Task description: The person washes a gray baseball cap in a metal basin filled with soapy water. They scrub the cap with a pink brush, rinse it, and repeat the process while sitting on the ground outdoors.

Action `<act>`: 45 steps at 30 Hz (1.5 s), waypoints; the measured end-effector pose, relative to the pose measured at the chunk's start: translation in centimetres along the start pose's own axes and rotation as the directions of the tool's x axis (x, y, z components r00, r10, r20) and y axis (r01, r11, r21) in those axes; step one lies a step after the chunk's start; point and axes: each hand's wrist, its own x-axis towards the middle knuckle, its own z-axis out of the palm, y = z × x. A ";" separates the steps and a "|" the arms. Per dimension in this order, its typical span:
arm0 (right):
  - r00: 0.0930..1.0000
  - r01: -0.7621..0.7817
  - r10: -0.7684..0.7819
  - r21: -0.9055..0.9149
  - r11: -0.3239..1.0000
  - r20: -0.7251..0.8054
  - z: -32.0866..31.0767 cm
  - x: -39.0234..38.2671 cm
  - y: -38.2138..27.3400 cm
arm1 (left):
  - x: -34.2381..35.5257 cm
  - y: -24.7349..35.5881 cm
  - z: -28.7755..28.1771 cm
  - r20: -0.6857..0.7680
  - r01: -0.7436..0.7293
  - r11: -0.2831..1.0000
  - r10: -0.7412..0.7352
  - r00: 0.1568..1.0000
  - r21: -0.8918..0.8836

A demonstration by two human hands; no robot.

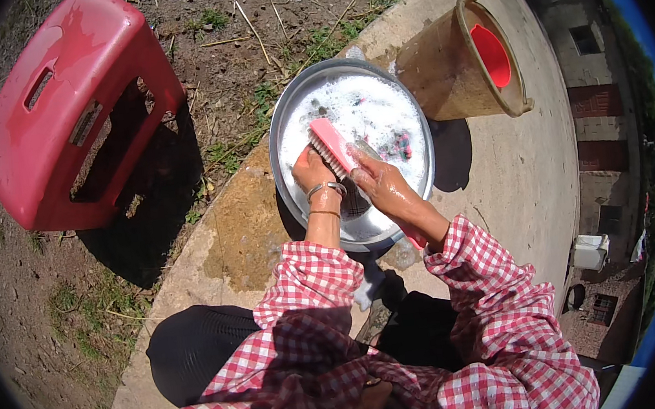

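Fingers of the right hand [376,178] wrap a pink scrub brush [331,146] over the soapy metal basin [287,114], left hand [312,171] curled against the brush's left side.

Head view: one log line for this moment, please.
right hand: grips pink scrub brush | left hand: on item in metal basin | suds | bucket beside

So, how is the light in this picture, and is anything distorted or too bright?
Head view: hard sunlight, sharp dark shadows beside the red stool and bucket; the foam in the metal basin is nearly washed out white; the fisheye bends the concrete edge and buildings near the black rim.
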 end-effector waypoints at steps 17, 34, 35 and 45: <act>0.980 0.024 0.005 -0.141 0.990 0.200 -2.2 7.8 6.3 | 0.5 0.2 -1.1 0.275 -0.042 0.999 0.035 0.961 0.018; 0.992 0.060 -0.058 0.015 0.998 -0.113 -1.1 1.4 0.7 | 1.0 0.8 -1.3 0.169 -0.260 0.932 0.223 0.960 0.252; 0.992 -0.028 0.031 0.024 0.999 -0.125 -1.0 0.8 0.1 | 1.2 0.9 -1.3 0.135 -0.262 0.946 0.238 0.962 0.194; 0.965 -0.092 0.074 -0.061 0.994 -0.250 0.0 11.6 8.4 | 0.5 2.2 -1.2 0.282 -0.317 0.858 0.213 0.936 0.405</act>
